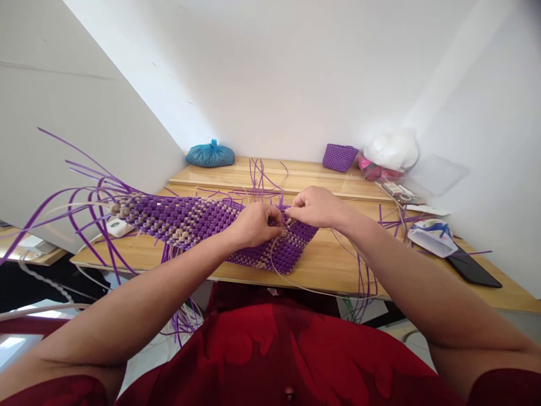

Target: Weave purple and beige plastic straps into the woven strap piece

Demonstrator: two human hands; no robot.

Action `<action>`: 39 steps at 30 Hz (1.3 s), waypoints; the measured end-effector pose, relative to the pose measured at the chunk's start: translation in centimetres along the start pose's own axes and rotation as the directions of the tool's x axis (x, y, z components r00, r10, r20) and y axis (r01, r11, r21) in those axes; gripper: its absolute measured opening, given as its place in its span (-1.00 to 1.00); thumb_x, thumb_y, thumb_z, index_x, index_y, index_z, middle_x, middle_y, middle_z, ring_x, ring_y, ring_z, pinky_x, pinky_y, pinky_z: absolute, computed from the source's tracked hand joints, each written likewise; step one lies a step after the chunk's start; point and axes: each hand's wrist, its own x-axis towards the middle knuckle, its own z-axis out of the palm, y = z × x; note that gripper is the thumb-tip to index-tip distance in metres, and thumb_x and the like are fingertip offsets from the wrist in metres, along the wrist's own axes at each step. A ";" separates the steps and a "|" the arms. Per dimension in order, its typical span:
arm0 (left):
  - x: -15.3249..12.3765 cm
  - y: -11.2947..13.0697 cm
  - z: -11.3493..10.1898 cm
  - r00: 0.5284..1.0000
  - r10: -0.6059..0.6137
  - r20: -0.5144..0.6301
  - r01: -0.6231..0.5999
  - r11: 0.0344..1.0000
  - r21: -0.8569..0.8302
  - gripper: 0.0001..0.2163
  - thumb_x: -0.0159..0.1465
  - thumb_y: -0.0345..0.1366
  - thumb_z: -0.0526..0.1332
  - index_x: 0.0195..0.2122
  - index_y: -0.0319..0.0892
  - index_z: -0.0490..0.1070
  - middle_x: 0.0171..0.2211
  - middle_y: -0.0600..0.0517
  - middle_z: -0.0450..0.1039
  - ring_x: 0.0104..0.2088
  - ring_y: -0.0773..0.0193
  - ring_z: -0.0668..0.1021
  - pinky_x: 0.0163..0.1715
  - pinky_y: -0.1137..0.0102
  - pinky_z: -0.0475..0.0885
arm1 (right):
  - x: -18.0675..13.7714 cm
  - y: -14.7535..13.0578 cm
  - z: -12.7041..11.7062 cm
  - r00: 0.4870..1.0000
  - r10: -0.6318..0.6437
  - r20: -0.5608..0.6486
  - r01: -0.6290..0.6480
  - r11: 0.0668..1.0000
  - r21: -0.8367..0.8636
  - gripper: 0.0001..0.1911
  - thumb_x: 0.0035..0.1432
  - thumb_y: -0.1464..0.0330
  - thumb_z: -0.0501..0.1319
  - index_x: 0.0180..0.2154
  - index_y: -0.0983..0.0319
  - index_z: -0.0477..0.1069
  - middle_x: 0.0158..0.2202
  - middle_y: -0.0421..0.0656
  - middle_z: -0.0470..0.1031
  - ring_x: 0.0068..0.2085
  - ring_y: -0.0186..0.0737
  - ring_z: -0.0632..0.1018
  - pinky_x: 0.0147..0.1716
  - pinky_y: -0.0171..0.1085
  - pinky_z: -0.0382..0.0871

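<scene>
Gripping in a tight pinch, with left hand (260, 224) and right hand (315, 207), the right part of the woven piece (203, 219), stretched lengthwise along the tabletop's (325, 265) front edge, mostly leftward, nearer the left hand.

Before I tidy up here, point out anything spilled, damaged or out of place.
Nothing looks spilled or damaged. Messiest are the loose purple strips dangling off the wooden table below the purple-and-beige woven panel: their ends look tangled.

Blue bag (210, 155), white bag (391, 150)
</scene>
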 end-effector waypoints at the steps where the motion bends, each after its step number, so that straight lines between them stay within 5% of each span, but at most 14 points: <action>1: 0.0 0.0 0.0 1.000 0.001 -0.002 -0.001 1.000 -0.002 -0.91 0.07 -0.28 0.36 -0.43 -0.18 0.60 -0.44 0.08 0.57 -0.40 0.29 0.51 -0.36 0.44 0.33 | 0.1 0.2 0.0 1.000 -0.001 0.000 0.001 1.000 0.000 -0.67 0.07 0.33 0.22 -0.70 0.24 0.37 -0.71 -0.26 0.26 -0.61 -0.40 0.22 -0.56 -0.27 -0.01; 8: -0.1 -0.3 0.3 0.998 -0.008 -0.058 0.007 1.000 -0.014 -0.82 0.05 -0.25 0.39 -0.31 -0.16 0.58 -0.44 0.10 0.53 -0.41 0.31 0.50 -0.37 0.43 0.33 | -1.7 1.0 0.5 0.974 -0.182 -0.136 0.176 0.983 -0.053 -0.84 0.13 0.42 0.20 -0.33 0.20 0.59 -0.48 -0.24 0.53 -0.50 -0.39 0.37 -0.44 -0.32 0.09; 14: -0.2 -0.5 0.5 0.998 0.006 -0.065 -0.011 0.996 -0.088 -0.85 0.07 -0.30 0.37 -0.31 -0.15 0.55 -0.46 0.13 0.51 -0.44 0.34 0.49 -0.39 0.45 0.32 | -3.7 -0.7 0.3 0.975 -0.203 -0.092 0.164 0.933 -0.322 -0.81 0.29 0.38 0.14 -0.26 0.23 0.55 -0.36 -0.10 0.60 -0.37 -0.22 0.51 -0.40 -0.27 0.09; 18: -0.1 -0.3 0.4 0.999 -0.032 -0.027 0.029 0.995 -0.091 -0.86 0.07 -0.33 0.36 -0.31 -0.16 0.58 -0.41 0.11 0.58 -0.39 0.31 0.54 -0.33 0.44 0.37 | -5.9 -2.6 0.6 0.989 -0.093 -0.113 0.034 0.897 -0.441 -0.79 0.34 0.37 0.11 -0.14 0.25 0.50 -0.36 -0.03 0.60 -0.38 -0.12 0.53 -0.45 -0.22 0.00; 25: 0.1 -0.6 0.4 0.998 -0.049 -0.038 0.043 0.990 -0.133 -0.87 0.06 -0.32 0.38 -0.33 -0.15 0.62 -0.39 0.09 0.61 -0.35 0.27 0.57 -0.28 0.43 0.41 | -7.1 -0.6 3.9 0.977 -0.040 -0.212 0.017 0.994 -0.109 -0.80 0.34 0.36 0.09 -0.28 0.19 0.48 -0.36 -0.15 0.60 -0.34 -0.19 0.51 -0.36 -0.24 0.09; 32: 0.2 -0.7 0.4 1.000 0.000 -0.009 -0.001 0.980 -0.197 -0.87 0.06 -0.24 0.41 -0.40 -0.16 0.60 -0.42 0.09 0.60 -0.37 0.30 0.56 -0.30 0.45 0.40 | -6.1 -0.2 6.2 0.942 0.005 -0.336 0.036 0.993 0.114 -0.77 0.30 0.38 0.07 -0.43 0.21 0.34 -0.53 -0.22 0.42 -0.50 -0.34 0.32 -0.43 -0.27 -0.01; 39: 0.6 0.2 0.8 0.996 -0.072 -0.060 0.063 0.988 -0.142 -0.83 0.11 -0.17 0.34 -0.47 -0.18 0.56 -0.52 0.09 0.52 -0.45 0.34 0.49 -0.43 0.48 0.32 | -6.0 0.8 6.3 0.966 0.034 -0.256 0.035 0.964 0.264 -0.68 0.26 0.37 0.07 -0.56 0.22 0.18 -0.60 -0.27 0.29 -0.53 -0.37 0.26 -0.46 -0.29 -0.06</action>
